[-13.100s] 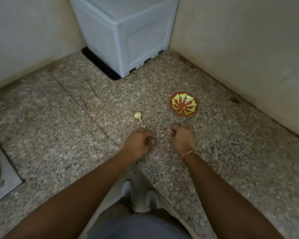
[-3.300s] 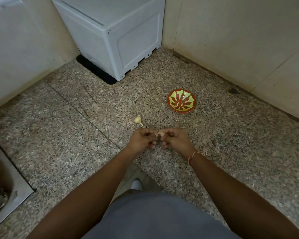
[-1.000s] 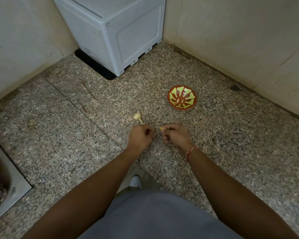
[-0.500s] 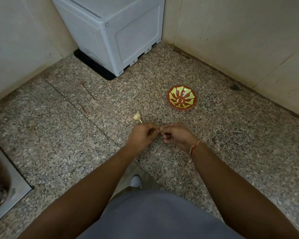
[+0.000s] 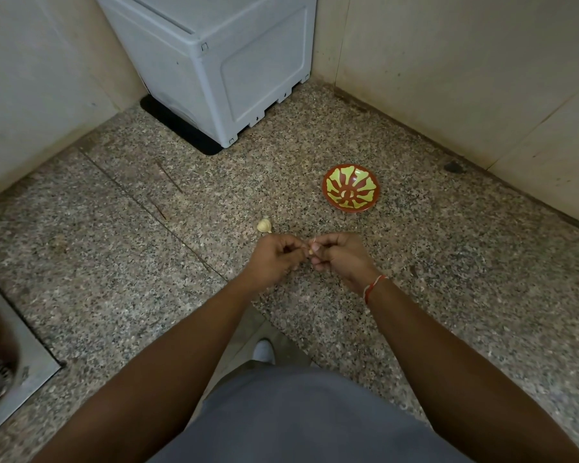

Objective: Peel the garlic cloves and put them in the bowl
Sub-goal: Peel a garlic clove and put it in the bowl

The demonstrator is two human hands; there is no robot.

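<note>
Just right of the frame's centre, the two hands are meeting over the speckled stone bench [image 5: 121,262]. The right hand [image 5: 343,257] is pinching a small pale garlic clove [image 5: 311,251] at its fingertips, its grip narrow and closed round the clove. The left hand [image 5: 274,259] is sitting just beside it with fingers curled, their tips coming up against the same clove from the left, so the clove is lying right between the two grips; whether the left fingers are actually pinching the skin cannot be told. A red thread band [image 5: 373,286] is circling the right wrist.

The rest of the garlic bulb [image 5: 264,225] is resting on the bench just above and to the left of the left hand, apart from it. The red bowl with yellow-green pattern [image 5: 351,188] is standing above and to the right of the hands, well apart from them. A grey plastic box [image 5: 221,58] is filling the upper middle of the frame, against the wall corner. A steel sink [image 5: 10,372] is showing at the lower left edge.
</note>
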